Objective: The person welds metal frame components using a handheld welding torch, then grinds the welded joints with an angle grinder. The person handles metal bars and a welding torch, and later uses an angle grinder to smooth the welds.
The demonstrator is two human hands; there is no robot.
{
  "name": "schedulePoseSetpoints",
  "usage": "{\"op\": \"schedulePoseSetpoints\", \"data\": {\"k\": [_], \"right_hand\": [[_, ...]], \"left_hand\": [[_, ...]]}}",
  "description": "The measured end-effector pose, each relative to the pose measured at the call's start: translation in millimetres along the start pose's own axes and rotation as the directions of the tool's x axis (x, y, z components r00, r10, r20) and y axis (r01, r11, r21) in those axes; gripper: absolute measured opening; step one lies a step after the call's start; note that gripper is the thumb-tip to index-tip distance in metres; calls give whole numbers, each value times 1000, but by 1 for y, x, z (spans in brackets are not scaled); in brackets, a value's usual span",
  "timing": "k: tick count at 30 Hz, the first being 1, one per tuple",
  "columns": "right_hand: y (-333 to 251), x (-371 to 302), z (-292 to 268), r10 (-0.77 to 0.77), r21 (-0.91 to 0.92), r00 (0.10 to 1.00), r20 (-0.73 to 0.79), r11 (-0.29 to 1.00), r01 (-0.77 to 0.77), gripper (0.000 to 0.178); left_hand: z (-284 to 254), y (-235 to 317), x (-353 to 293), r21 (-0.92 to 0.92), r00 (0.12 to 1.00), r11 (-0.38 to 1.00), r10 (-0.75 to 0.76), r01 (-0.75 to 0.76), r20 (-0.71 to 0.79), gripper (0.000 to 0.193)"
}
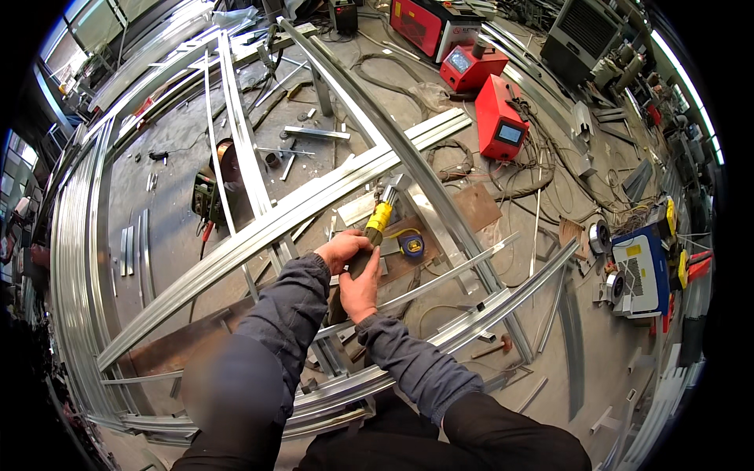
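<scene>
Both hands are closed round a welding torch point(378, 217) with a yellow body, a dark handle and a silvery nozzle. My left hand point(342, 250) wraps the handle from the left. My right hand point(360, 292) grips it just below. The nozzle points up and away, close to a steel frame bar point(408, 153) that runs across the work. Whether the tip touches metal I cannot tell. A blue and yellow tape measure point(411, 245) lies just right of the torch, on a brown metal sheet point(473, 206).
Long silvery profiles point(314, 195) cross in front of me, and a curved one point(479, 315) passes near my right forearm. Red machines point(503, 118) with screens stand at the far right among cables point(522, 188). A hammer point(506, 344) and a blue-white machine point(640, 271) are at right.
</scene>
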State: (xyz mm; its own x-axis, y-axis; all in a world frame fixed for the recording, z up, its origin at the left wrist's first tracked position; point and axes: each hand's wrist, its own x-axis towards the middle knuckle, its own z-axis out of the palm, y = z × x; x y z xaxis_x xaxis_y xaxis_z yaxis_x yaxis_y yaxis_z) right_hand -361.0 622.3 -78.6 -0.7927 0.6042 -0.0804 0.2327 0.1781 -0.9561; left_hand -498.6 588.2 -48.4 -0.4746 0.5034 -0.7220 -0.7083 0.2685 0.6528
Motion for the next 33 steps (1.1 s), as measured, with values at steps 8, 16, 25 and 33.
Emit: {"op": "schedulePoseSetpoints", "data": {"k": [8,16,25,33], "right_hand": [[-14,-5,-2,-77,27,985,157,997,74,102],[2,-28,-5,-33,-11,988,153,999,35,102],[3,-42,-17,27,-31,970,241,999,-20,109],[7,-18,-23,299,-43,904,307,953,-301,117]], "left_hand": [[-14,-6,-14,-70,990,988,136,-139,-46,16],[-12,-40,-10,139,944,934,324,-329,62,45],[-13,-60,-25,-72,934,939,343,-337,98,39],[-32,-68,-15,-92,951,974,224,-209,214,52]]}}
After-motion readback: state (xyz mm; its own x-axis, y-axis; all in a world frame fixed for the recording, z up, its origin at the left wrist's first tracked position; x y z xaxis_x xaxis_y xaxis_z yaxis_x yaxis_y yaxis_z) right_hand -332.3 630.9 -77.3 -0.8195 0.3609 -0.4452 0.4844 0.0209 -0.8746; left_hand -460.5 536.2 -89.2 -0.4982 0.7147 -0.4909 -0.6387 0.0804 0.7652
